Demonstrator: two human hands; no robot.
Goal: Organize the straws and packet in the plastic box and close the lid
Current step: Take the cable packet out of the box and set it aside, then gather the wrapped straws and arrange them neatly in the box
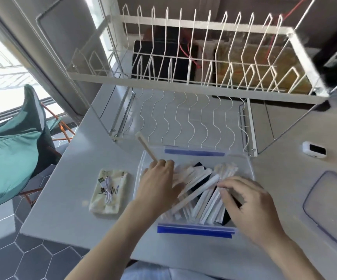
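Note:
A clear plastic box (246,164) with blue clips at its near and far ends stands open on the white table. Inside lie several paper-wrapped straws (202,190), mostly white, some over dark ones. My left hand (159,180) is over the box's left side, shut on one wrapped straw (146,147) that sticks up and away to the left. My right hand (248,205) reaches into the right side, fingertips pinching the straws. A cream packet (109,190) holding a white cable lies flat on the table left of the box. The clear lid (331,207) rests at the right.
A white wire dish rack (193,81) stands just behind the box, its lower shelf close to the far rim. A small white device (314,149) sits on the counter to the right. A teal cloth on an orange-legged chair (14,150) is off the table's left edge.

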